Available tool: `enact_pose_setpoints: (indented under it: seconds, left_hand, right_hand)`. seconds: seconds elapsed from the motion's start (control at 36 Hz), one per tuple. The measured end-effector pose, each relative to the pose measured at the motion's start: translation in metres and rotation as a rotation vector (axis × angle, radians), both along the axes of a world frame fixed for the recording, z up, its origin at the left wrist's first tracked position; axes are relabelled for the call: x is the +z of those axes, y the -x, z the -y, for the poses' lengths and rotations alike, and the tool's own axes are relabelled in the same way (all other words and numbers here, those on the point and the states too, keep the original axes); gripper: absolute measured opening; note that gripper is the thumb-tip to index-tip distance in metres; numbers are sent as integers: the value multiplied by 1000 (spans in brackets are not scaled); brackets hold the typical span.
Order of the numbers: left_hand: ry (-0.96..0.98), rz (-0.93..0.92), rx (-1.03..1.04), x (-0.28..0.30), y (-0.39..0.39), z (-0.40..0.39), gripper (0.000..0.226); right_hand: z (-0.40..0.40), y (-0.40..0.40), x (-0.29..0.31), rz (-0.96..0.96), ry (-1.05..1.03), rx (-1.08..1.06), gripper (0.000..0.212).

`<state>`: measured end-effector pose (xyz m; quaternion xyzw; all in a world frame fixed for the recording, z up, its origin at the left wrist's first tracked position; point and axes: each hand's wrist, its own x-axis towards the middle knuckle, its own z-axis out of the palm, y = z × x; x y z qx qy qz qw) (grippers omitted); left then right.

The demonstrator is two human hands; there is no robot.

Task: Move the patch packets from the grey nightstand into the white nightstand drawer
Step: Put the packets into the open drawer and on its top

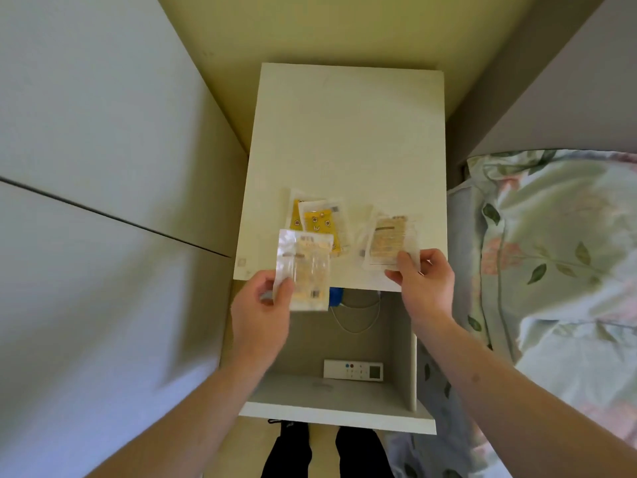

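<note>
Packets not yet in drawer point(344, 391): left hand point(262, 312) pinches one point(303, 270), right hand point(425, 281) pinches another point(389, 241); two yellow point(319, 219) remain on tabletop point(344, 132).

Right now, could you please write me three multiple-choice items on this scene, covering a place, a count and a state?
1. Where does the remote control lie?
A. in the open drawer
B. on the nightstand top
C. on the bed

2. How many yellow-patterned packets lie on the top?
A. none
B. two
C. five

3. What is the left hand doing?
A. hanging idle
B. pressing the drawer front
C. pinching a clear packet

Key: 1 A, it lies on the drawer floor; 2 B, two overlap; 3 C, thumb and fingers pinch its edge.
</note>
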<state>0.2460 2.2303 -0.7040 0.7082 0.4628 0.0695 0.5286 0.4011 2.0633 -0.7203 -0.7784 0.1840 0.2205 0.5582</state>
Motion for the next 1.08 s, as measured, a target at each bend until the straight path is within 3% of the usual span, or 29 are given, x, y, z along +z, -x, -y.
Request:
enact_pose_setpoints:
  seconds: [0.22,0.36,0.5,0.67,0.83,0.94,1.08]
  left_hand:
    - [195,-331,-56,-52,89,37,6]
    - [116,-552,-170,-109,99,37,16]
    - [133,-714,-275,-150,89,34,2]
    - [121,-807,-316,-178,79,33,22]
    - [-16,-989,-558,-178,82,39,34]
    - [-85,-954,-643,-161,75,35,30]
    - [-52,-711,-658,-124,71,6,42]
  right_hand:
    - [37,76,20,-7,-37,34,18]
    - [53,128,2,-91,22,163,30]
    - [53,144,-38,-197,139,238,24]
    - [48,146,-87,-303,221,270,20]
    - [43,145,-112,-391,243,299,20]
    - [35,146,-119,-438,276,354,23]
    - [18,149,-126,-468,336,463,30]
